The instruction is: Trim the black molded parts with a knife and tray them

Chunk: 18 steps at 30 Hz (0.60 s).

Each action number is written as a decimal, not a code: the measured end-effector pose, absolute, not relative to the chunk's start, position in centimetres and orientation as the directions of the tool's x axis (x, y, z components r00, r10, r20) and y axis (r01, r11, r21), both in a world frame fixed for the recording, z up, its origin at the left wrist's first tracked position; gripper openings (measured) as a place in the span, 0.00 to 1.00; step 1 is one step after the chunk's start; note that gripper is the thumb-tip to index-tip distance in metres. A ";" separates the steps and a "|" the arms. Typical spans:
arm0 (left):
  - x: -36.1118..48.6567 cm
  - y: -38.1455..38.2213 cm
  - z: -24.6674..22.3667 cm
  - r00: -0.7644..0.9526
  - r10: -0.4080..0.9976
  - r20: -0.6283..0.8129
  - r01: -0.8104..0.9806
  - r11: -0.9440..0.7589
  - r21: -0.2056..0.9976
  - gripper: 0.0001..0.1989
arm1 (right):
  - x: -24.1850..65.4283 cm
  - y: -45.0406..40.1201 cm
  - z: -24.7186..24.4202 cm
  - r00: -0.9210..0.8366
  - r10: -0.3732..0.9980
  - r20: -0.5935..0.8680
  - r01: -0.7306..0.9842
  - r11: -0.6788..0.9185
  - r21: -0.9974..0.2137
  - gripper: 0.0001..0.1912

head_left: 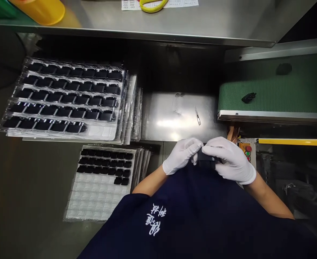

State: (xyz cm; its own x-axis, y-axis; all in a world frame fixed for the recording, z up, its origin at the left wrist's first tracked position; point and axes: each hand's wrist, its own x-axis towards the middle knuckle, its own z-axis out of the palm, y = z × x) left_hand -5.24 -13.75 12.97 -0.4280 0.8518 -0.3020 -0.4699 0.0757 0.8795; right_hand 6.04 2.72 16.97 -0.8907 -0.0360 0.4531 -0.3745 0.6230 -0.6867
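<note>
In white gloves, both my hands meet close to my body around a black plastic part (pixel 207 158). My right hand (pixel 230 158) grips it from the right, thumb and fingers closed on it. The fingers of my left hand (pixel 182 154) are pinched together at the part's upper left edge. Much of the part is hidden by the gloves and blends with my dark shirt. Beyond my hands, a slim metal blade-like tool (pixel 197 116) lies on the steel table (pixel 169 122).
To the left are stacked clear trays (pixel 101 132) of black parts, with a lower tray stack (pixel 93 198) nearer me. A green conveyor belt (pixel 282 90) on the right carries loose black parts. Below it sits a button box (pixel 247 151). A steel shelf (pixel 174 25) spans the top.
</note>
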 end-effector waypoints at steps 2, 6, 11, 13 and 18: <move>-4.6 -13.0 13.2 -0.444 0.850 -0.284 -0.454 0.060 0.889 0.17 | 6.5 3.3 17.2 -0.885 -0.023 0.465 -0.386 0.595 -0.705 0.41; -3.3 -11.8 13.3 -0.486 0.831 -0.271 -0.407 0.059 0.911 0.14 | 7.2 4.4 17.4 -0.873 -0.021 0.487 -0.420 0.536 -0.732 0.44; -2.5 -11.0 12.9 -0.499 0.799 -0.335 -0.436 0.102 0.894 0.18 | 7.7 5.7 16.8 -0.877 -0.042 0.478 -0.426 0.527 -0.735 0.42; -2.4 -10.7 12.9 -0.494 0.788 -0.368 -0.476 0.108 0.873 0.20 | 7.9 6.1 16.4 -0.879 -0.067 0.472 -0.422 0.569 -0.706 0.37; -2.3 -10.5 13.9 -0.504 0.758 -0.414 -0.492 0.142 0.859 0.23 | 8.6 7.0 15.3 -0.902 0.016 0.431 -0.312 0.668 -0.676 0.21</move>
State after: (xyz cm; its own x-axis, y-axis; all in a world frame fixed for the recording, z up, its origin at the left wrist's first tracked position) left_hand -2.32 -10.52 13.86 -0.5039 0.7584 -0.4135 -0.4919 0.1416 0.8591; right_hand 8.61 6.95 15.27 -0.9021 0.0156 0.4312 -0.3117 0.6676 -0.6761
